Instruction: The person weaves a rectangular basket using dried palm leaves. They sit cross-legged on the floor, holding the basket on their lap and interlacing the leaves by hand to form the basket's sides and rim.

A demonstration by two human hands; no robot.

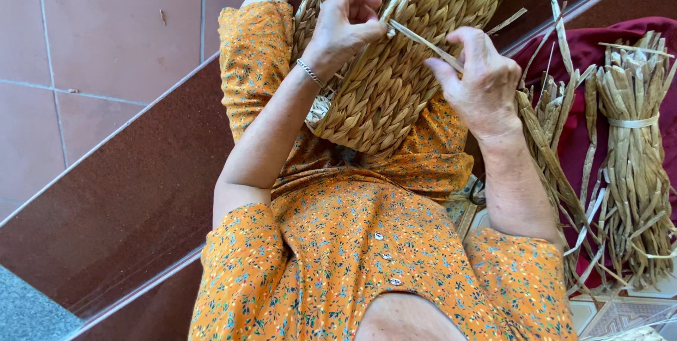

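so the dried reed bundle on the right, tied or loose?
Tied. A pale strip wraps around the bundle near its upper part, cinching the stalks together; below, they splay out.

No packages, labels, signs or screens show anywhere in this view.

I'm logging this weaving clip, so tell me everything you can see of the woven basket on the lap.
The woven basket looks like tan dried plant fibre, plaited in thick braided rows. It rests tilted on the lap, its top cut off by the frame. The left hand and right hand touch it, pinching a flat loose strand between them.
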